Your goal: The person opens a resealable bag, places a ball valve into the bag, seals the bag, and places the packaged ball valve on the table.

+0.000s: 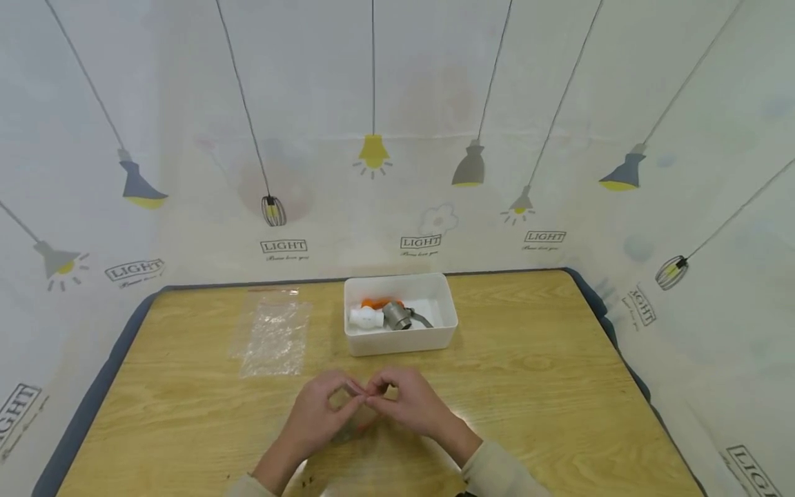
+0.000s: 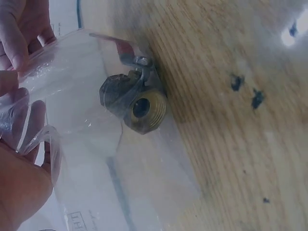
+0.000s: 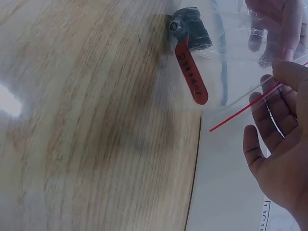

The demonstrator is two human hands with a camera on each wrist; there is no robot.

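Both hands meet over the near middle of the table at the top of a clear zip bag (image 2: pixel 82 120). My left hand (image 1: pixel 318 408) pinches the bag's top edge between thumb and finger. Close beside it, my right hand (image 1: pixel 410 402) pinches the same edge, where a red zip line (image 3: pixel 245 109) runs. Inside the bag is a ball valve (image 2: pixel 132 98) with a threaded brass opening and a red lever handle (image 3: pixel 191 72). In the head view the hands partly hide the bag and valve.
Behind the hands stands a white bin (image 1: pixel 400 339) holding a white fitting (image 1: pixel 366 317), a grey metal fitting (image 1: pixel 396 316) and an orange item (image 1: pixel 379 302). Clear plastic bags (image 1: pixel 275 338) lie flat to its left. A printed cloth wall (image 1: pixel 373 235) encloses the wooden table (image 1: pixel 528 386).
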